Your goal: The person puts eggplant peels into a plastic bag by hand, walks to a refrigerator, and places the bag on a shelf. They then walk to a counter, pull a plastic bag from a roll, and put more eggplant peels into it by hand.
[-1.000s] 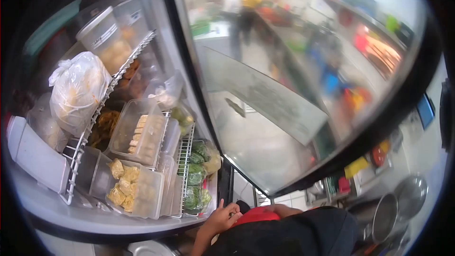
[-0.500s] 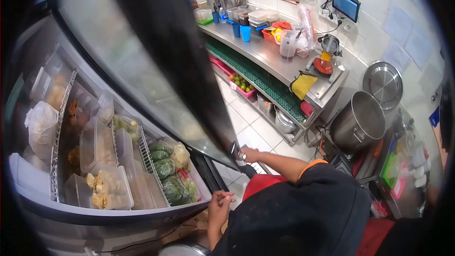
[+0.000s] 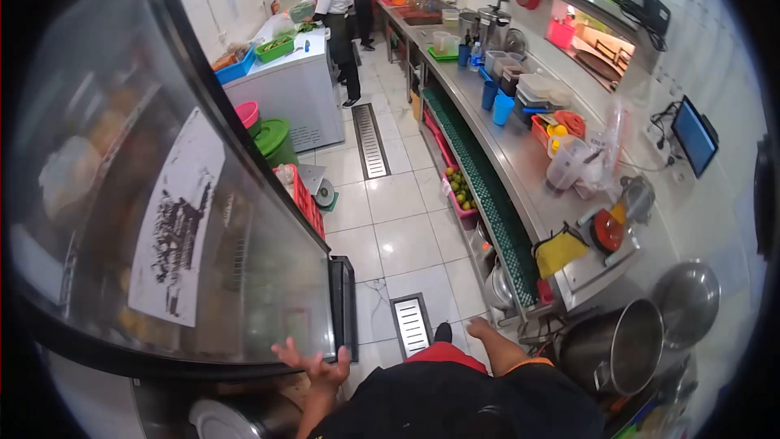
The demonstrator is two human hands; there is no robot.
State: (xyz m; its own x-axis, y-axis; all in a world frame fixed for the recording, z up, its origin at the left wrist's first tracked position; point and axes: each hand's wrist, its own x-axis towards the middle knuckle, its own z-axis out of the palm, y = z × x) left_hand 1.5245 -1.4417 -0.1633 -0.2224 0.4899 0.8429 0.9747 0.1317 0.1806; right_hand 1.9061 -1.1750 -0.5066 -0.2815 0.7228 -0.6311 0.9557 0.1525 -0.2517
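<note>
The glass door of the tall fridge covers its shelves, and containers and bags show dimly through the glass. A white sheet with black marks is on the door. My left hand is raised at the door's lower right corner, open and empty, with fingers spread. My right hand hangs apart from the door, beside my red apron and above the floor tiles. Its fingers are hidden from this angle. A floor drain grate lies ahead of my foot.
A steel counter with cups, tubs and a yellow cloth runs along the right. A large pot stands at lower right. Red crate and scale are left of the aisle. Two people work at the far end.
The fridge door has swung from open to over the shelves. My right hand has let go of the door edge. My left hand has spread its fingers. The view has turned toward the aisle.
</note>
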